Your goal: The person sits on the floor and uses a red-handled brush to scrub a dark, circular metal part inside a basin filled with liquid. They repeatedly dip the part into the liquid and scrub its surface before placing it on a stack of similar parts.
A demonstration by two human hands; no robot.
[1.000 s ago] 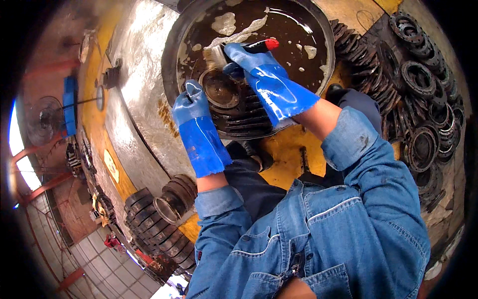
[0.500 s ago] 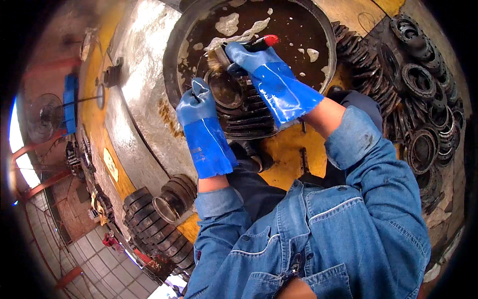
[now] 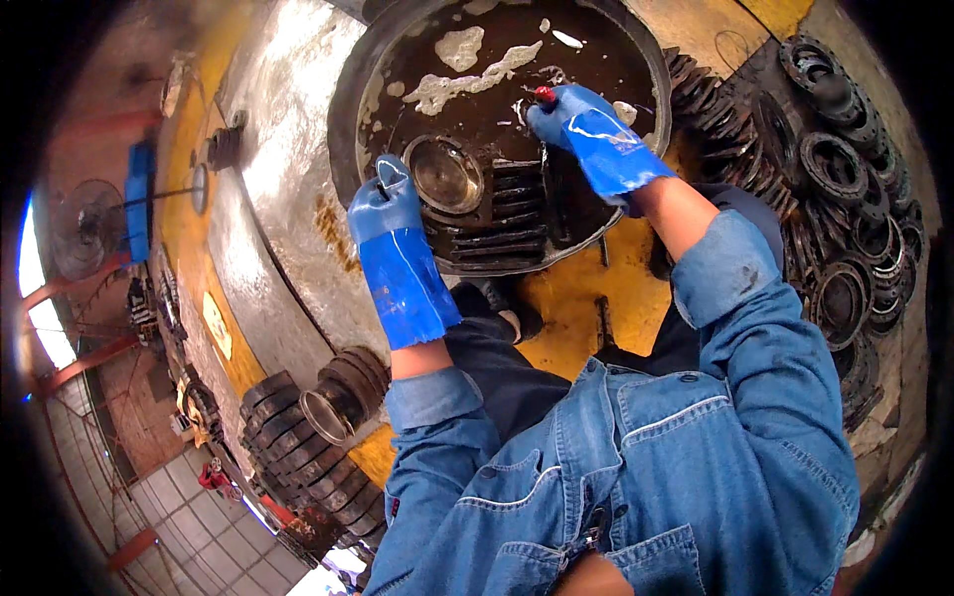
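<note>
A wide round basin (image 3: 343, 119) holds dark liquid with pale foam on it. My right hand (image 3: 586, 129), in a blue rubber glove, is closed around a brush with a red handle end (image 3: 544, 94) over the right part of the liquid. The bristles are hidden. My left hand (image 3: 388, 214), also gloved in blue, has its fingers curled at the basin's left rim, beside a round metal ring (image 3: 445, 174). What those fingers grip is hidden. Dark ribbed plates (image 3: 512, 214) lie next to the ring at the basin's near side.
Dark rings (image 3: 835, 164) and stacked discs (image 3: 730, 129) lie to the right of the basin. At the lower left are a ribbed cylindrical stack (image 3: 308, 442) and a round metal part (image 3: 333, 412). A fan (image 3: 94, 214) stands far left. Yellow flooring (image 3: 566, 313) shows below the basin.
My right hand has moved right with the brush, away from the metal ring, which now shows more fully. My left hand has stayed at the rim, nearly still.
</note>
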